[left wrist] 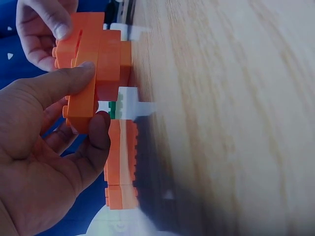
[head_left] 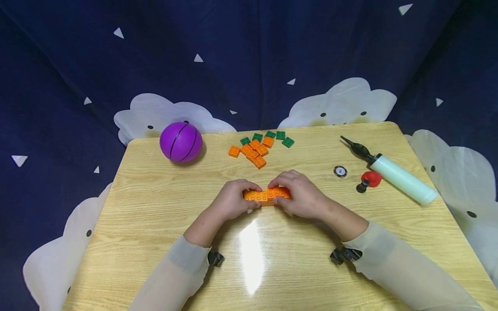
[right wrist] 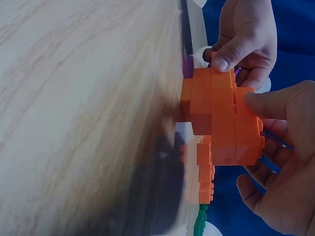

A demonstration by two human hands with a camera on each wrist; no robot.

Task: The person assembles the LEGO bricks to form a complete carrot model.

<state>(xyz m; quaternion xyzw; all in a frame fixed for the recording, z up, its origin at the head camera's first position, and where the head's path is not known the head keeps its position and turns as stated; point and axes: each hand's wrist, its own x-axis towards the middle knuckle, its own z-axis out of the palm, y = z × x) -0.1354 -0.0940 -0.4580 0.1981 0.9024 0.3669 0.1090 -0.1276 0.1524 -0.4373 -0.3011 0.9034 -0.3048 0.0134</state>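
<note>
A stack of orange toy building bricks (head_left: pixel 267 203) stands on the table between the two hands, narrower at its base than at its top. My left hand (head_left: pixel 232 201) pinches the left end of the upper layer between thumb and fingers. On the right end sits a raised orange brick (right wrist: pixel 248 130), gripped by my right hand (head_left: pixel 302 195) with the thumb on its near side. A thin slit (right wrist: pixel 235 102) shows between that brick and the layer under it. The lower, narrower layers (left wrist: pixel 110 61) show in the left wrist view.
Behind the stack lie several loose orange bricks (head_left: pixel 253 150) and several green bricks (head_left: pixel 288 142). A purple ball (head_left: pixel 181 142) is at the back left. To the right are a poker chip (head_left: pixel 340 171), a red-and-black object (head_left: pixel 371 178) and a pale green hand pump (head_left: pixel 402 178).
</note>
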